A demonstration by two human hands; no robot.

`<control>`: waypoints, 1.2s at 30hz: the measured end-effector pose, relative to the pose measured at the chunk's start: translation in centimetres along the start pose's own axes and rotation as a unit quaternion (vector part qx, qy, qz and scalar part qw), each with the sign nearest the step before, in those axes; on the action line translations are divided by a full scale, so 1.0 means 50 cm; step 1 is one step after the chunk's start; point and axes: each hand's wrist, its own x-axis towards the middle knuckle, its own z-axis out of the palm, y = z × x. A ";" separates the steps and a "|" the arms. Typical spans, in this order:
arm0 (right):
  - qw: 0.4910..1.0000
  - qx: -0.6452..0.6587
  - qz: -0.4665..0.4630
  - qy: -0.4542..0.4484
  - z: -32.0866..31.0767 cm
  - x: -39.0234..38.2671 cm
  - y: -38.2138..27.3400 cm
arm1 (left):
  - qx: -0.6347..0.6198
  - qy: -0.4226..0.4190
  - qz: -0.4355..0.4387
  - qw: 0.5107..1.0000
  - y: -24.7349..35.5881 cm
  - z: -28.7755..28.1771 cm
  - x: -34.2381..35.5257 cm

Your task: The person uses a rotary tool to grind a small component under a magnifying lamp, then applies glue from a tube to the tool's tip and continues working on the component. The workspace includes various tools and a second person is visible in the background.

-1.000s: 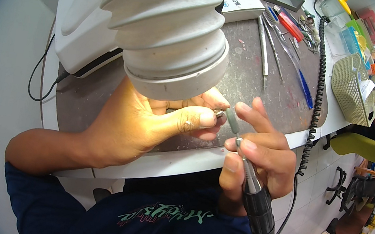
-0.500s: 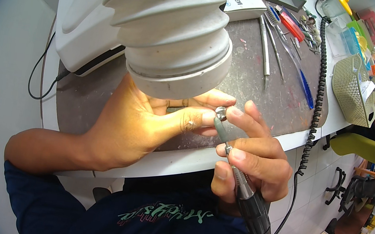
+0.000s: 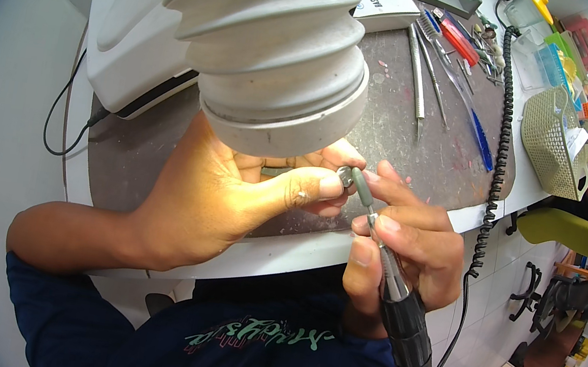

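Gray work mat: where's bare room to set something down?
Nearly bare patches lie between the white ridged hose and metal hand tools, and between the white machine and left hand. Crowded: the far right, around the toothbrush and grinding bits.

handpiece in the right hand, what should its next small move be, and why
Probably a light stroke of the grey-green tip along the small metal piece: the left hand pinches that piece, and the right hand holds the handpiece with its tip close beside the metal; contact is unclear.
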 end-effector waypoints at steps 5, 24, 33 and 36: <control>1.000 0.002 -0.006 -0.014 -0.003 0.004 -0.001 | 0.004 0.005 -0.002 1.000 0.002 0.003 -0.002; 0.999 -0.005 -0.021 -0.026 -0.004 0.008 0.000 | 0.014 0.004 0.005 1.000 0.002 0.003 -0.007; 1.000 -0.002 -0.015 -0.025 -0.005 0.004 0.002 | 0.029 0.011 0.018 0.999 -0.001 0.002 -0.004; 1.000 0.007 -0.007 0.011 0.001 -0.002 0.002 | 0.024 0.022 0.020 0.999 -0.003 0.004 -0.003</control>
